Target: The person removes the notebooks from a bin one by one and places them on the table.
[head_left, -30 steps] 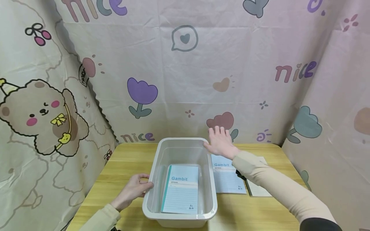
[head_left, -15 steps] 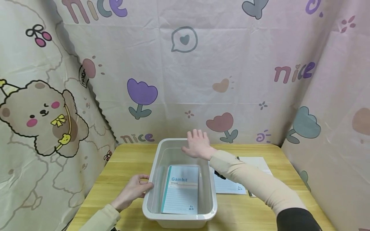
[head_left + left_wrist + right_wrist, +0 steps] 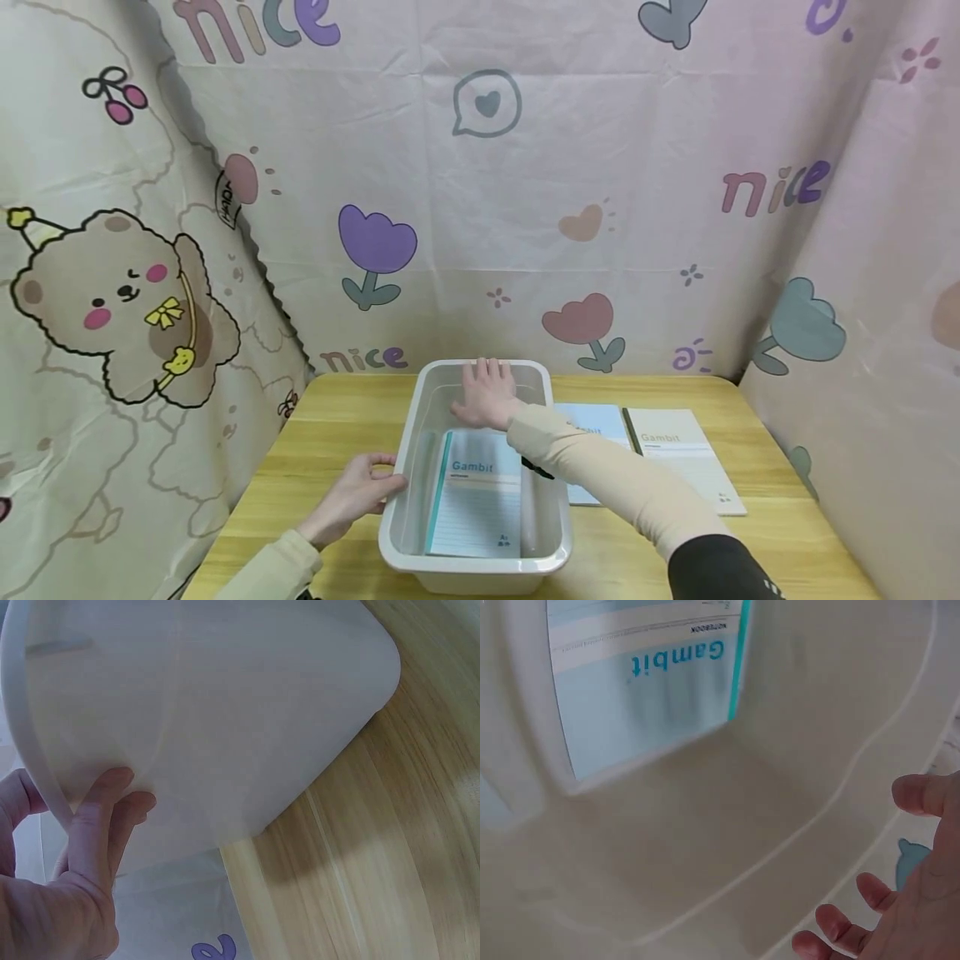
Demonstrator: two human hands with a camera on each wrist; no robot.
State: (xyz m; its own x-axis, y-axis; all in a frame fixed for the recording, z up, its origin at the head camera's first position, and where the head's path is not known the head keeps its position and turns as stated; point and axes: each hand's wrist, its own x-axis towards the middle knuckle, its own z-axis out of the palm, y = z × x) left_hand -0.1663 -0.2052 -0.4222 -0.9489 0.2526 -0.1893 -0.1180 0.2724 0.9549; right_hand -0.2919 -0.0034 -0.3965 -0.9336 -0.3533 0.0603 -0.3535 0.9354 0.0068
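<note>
A pale grey plastic bin (image 3: 480,581) stands on the table, and a light-blue Gambit notebook (image 3: 476,517) with a teal spine lies flat on its floor. My left hand (image 3: 352,497) pinches the bin's left rim; in the left wrist view, the fingers (image 3: 94,832) press the outer wall while the thumb is over the rim. My right hand (image 3: 487,398) hovers at the bin's far end, fingers apart, holding nothing. In the right wrist view this hand (image 3: 922,900) is near the rim, with the notebook (image 3: 641,705) farther off inside.
Right of the bin lie a blue notebook (image 3: 600,415), partly hidden by my right sleeve (image 3: 600,462), and a cream Gambit notebook (image 3: 678,429) with a dark spine. The wooden table (image 3: 360,408) ends at a printed curtain (image 3: 480,208) behind.
My right hand has moved left and slightly down, from above the blue notebook beside the bin to the bin's far end. The cream notebook is now uncovered. My left hand keeps its hold.
</note>
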